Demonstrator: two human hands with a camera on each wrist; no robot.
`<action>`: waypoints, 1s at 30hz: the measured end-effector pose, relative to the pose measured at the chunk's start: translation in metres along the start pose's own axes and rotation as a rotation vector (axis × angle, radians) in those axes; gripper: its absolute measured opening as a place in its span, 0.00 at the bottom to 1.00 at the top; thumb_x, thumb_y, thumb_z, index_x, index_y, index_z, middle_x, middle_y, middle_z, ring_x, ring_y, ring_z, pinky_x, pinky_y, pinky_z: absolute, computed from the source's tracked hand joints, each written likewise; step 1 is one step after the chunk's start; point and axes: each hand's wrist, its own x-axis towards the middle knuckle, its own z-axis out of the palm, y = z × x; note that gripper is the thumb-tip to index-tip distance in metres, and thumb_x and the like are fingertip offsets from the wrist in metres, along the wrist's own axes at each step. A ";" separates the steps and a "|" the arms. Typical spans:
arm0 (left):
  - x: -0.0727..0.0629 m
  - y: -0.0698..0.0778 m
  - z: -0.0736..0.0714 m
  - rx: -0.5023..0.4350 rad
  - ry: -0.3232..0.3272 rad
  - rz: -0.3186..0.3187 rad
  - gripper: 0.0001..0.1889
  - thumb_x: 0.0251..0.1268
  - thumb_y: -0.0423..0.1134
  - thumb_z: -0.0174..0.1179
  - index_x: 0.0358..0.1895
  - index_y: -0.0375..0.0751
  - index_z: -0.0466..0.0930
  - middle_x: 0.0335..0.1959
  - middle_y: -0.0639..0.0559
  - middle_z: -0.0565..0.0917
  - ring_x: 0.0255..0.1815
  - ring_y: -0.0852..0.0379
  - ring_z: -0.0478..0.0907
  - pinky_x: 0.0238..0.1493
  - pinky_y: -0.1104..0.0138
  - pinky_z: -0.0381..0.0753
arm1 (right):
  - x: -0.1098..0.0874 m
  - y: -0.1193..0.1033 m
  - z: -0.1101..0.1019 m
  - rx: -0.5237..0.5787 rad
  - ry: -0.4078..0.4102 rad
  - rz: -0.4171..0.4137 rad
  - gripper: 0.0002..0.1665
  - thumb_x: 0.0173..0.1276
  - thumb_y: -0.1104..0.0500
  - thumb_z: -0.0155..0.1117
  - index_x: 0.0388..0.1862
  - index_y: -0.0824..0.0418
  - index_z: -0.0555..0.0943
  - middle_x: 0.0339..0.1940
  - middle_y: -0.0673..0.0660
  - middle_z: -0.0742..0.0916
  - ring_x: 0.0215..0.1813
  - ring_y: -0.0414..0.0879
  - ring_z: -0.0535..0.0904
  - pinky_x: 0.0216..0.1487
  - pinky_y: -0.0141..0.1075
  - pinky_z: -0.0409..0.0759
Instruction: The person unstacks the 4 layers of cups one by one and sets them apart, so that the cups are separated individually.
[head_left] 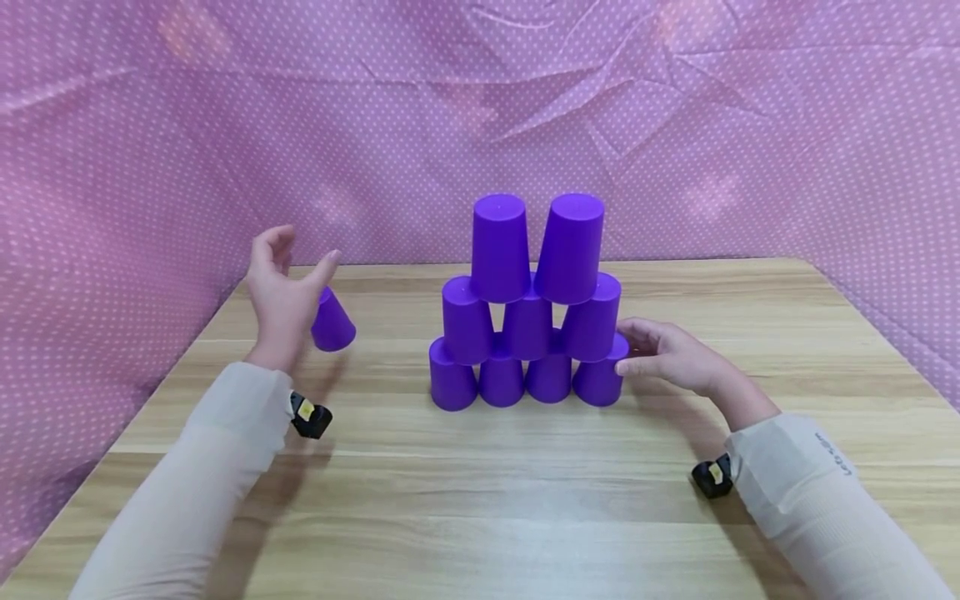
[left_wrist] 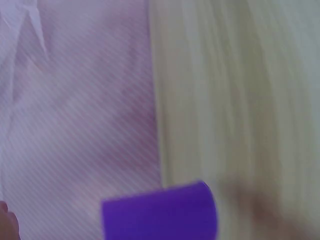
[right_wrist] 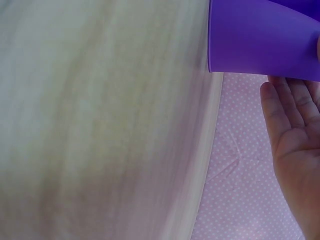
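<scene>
Purple cups stand upside down in a pyramid, with two cups [head_left: 500,250] on top, three cups [head_left: 467,321] below and a bottom row of several cups [head_left: 453,383]. My right hand [head_left: 675,358] is at the right end of that bottom row. Its thumb is in front of the end cup [head_left: 597,382], and its long fingers reach straight behind it; the right wrist view shows the palm flat beside the cup [right_wrist: 260,42]. Over on the left, a single cup [head_left: 333,325] is partly hidden by my left hand [head_left: 281,300], whose fingers and thumb spread apart above it, holding nothing.
The wooden table [head_left: 480,508] ends at the back against a pink dotted cloth [head_left: 420,150], which also hangs on both sides. Black wrist cameras [head_left: 311,415] are strapped to both sleeves. The pyramid stands right of the lone cup, with table between them.
</scene>
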 end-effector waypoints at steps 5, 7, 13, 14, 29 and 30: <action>-0.005 0.024 0.011 -0.166 -0.085 0.078 0.31 0.50 0.32 0.69 0.59 0.38 0.66 0.59 0.49 0.71 0.64 0.58 0.66 0.66 0.74 0.63 | -0.001 -0.001 0.000 -0.005 0.002 0.012 0.31 0.62 0.64 0.62 0.62 0.74 0.65 0.55 0.69 0.78 0.51 0.34 0.76 0.53 0.28 0.76; -0.009 0.034 0.017 -0.197 -0.134 0.126 0.32 0.49 0.29 0.68 0.59 0.36 0.65 0.59 0.48 0.71 0.63 0.57 0.67 0.67 0.72 0.63 | -0.002 -0.002 -0.001 -0.009 0.001 0.015 0.31 0.62 0.63 0.62 0.62 0.73 0.65 0.55 0.69 0.78 0.52 0.35 0.76 0.53 0.28 0.76; -0.020 0.059 0.033 -0.261 -0.274 0.218 0.32 0.49 0.25 0.66 0.60 0.34 0.64 0.59 0.43 0.72 0.63 0.55 0.68 0.67 0.68 0.64 | -0.002 -0.003 0.000 -0.008 0.001 0.015 0.31 0.63 0.63 0.62 0.62 0.73 0.65 0.55 0.69 0.78 0.52 0.35 0.76 0.53 0.28 0.76; -0.021 0.062 0.036 -0.275 -0.293 0.221 0.32 0.49 0.24 0.66 0.60 0.34 0.64 0.59 0.42 0.72 0.63 0.54 0.68 0.67 0.68 0.65 | -0.002 -0.003 0.000 -0.007 0.000 0.013 0.31 0.63 0.63 0.62 0.62 0.73 0.65 0.55 0.69 0.78 0.52 0.35 0.76 0.53 0.28 0.76; -0.036 0.086 0.059 -0.319 -0.640 0.074 0.27 0.55 0.24 0.61 0.60 0.30 0.66 0.57 0.40 0.75 0.58 0.51 0.74 0.59 0.65 0.74 | 0.001 -0.001 0.001 0.007 0.002 0.002 0.31 0.63 0.65 0.61 0.62 0.75 0.64 0.55 0.70 0.78 0.51 0.35 0.76 0.53 0.28 0.76; -0.037 0.088 0.060 -0.315 -0.651 0.062 0.27 0.55 0.24 0.61 0.60 0.31 0.66 0.57 0.40 0.75 0.57 0.51 0.74 0.58 0.65 0.75 | 0.001 -0.001 0.001 0.008 0.002 0.002 0.31 0.63 0.65 0.61 0.62 0.75 0.64 0.55 0.70 0.77 0.51 0.34 0.76 0.53 0.28 0.76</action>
